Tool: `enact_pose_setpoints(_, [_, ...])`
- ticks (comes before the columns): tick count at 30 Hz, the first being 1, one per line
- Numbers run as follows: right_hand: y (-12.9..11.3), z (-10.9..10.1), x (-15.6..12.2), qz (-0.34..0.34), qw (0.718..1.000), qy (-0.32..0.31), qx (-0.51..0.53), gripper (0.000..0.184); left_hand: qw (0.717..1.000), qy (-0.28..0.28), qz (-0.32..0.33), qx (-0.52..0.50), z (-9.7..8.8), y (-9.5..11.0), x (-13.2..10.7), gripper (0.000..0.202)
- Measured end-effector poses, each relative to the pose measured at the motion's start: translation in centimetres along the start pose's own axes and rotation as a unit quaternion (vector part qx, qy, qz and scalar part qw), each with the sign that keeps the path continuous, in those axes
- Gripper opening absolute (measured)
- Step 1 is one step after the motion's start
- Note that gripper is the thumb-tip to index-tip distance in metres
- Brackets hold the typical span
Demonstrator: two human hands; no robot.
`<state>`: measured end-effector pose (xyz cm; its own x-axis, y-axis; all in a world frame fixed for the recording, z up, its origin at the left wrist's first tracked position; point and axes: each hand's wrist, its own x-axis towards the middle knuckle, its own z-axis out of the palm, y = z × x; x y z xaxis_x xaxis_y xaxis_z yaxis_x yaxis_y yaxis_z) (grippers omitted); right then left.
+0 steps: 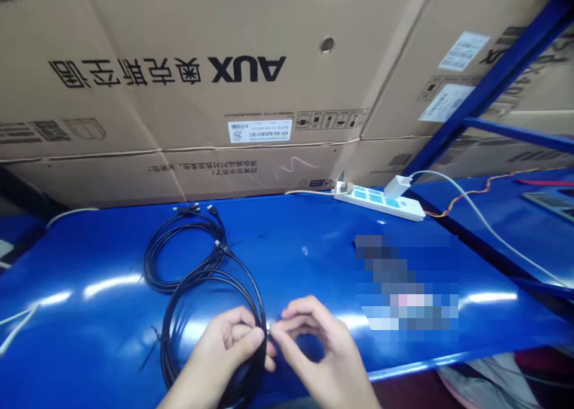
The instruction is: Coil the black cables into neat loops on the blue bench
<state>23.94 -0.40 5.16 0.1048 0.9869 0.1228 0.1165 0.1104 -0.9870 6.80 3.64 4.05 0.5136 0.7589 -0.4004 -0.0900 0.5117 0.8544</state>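
Note:
My left hand point(224, 346) curls around the right side of a large coil of black cable point(168, 337), its fingers and thumb gripping the strands. My right hand point(316, 346) is just to the right of that coil, with its curved fingers apart and its fingertips at the coil's edge. Nothing shows in it. A thin black tie end point(152, 349) sticks out at the coil's left side. Behind it, a second coil of black cable point(173, 256) lies on the bench, with its small connectors point(192, 207) at the far end. The two coils touch and overlap.
Both coils lie on a glossy blue bench point(314, 265). A white power strip point(376, 201) with a white plug point(397, 186) stands at the back. Large cardboard boxes point(246, 80) line the far edge, and a blue shelf frame point(488, 86) rises at right. A pixelated patch point(406, 286) covers part of the bench.

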Motion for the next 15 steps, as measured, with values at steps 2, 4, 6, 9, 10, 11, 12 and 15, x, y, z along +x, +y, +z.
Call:
enact_pose_setpoints(2, [0.2,0.0,-0.4,-0.057,0.997,0.012,-0.058,0.004,1.0,0.003,0.005,-0.005,0.0,0.0,0.1,0.045])
enact_pose_setpoints(4, [0.5,0.0,-0.7,-0.093,0.99,0.021,-0.1,0.011,1.0,0.009,0.01,-0.007,0.1,0.0,0.1,0.044])
enact_pose_setpoints(6, [0.9,-0.1,-1.0,-0.102,0.989,0.019,-0.107,0.018,1.0,0.01,0.014,-0.008,0.2,0.0,0.0,0.043])
enact_pose_setpoints(9, [1.6,0.0,-1.2,-0.063,0.994,0.02,-0.082,0.02,1.0,0.007,0.011,-0.009,0.3,0.2,-0.2,0.043])
enact_pose_setpoints(10, [1.8,0.0,-1.2,-0.046,0.996,0.02,-0.073,0.021,1.0,0.004,0.011,-0.009,0.4,0.2,-0.2,0.043])
enact_pose_setpoints(11, [1.9,0.0,-1.2,-0.033,0.997,0.018,-0.066,0.022,1.0,0.0,0.011,-0.009,0.4,0.2,-0.3,0.043])
enact_pose_setpoints(12, [2.1,0.0,-1.2,-0.027,0.998,0.014,-0.063,0.023,1.0,-0.004,0.011,-0.009,0.4,0.3,-0.3,0.044])
enact_pose_setpoints(15, [2.2,-0.3,-0.9,-0.071,0.994,0.004,-0.078,0.02,1.0,-0.018,0.013,-0.007,0.4,0.6,-0.4,0.048])
